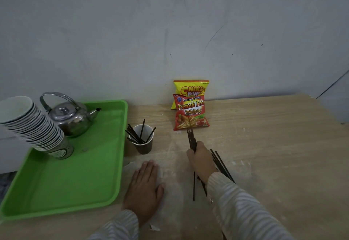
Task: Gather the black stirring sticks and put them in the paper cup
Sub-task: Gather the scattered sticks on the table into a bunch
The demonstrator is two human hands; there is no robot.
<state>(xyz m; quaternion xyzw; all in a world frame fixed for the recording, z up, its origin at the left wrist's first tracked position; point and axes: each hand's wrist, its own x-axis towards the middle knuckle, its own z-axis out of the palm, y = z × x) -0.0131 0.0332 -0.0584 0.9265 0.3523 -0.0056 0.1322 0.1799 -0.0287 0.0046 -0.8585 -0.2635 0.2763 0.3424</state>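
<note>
A paper cup [144,146] stands on the wooden table just right of the green tray, with several black stirring sticks [136,134] leaning in it. My right hand [201,159] is closed around a bundle of black sticks [191,139] whose ends poke out toward the snack bags. More loose sticks [221,164] lie on the table beside and under my right wrist, and one [194,186] lies left of it. My left hand [144,184] rests flat, fingers spread, on a thin clear wrapper [128,167] on the table.
A green tray [94,173] at left holds a metal kettle [70,118] and a tilted stack of paper cups [34,126]. Two snack bags [190,107] lean against the wall behind the sticks. The table's right edge [324,111] runs along the far right.
</note>
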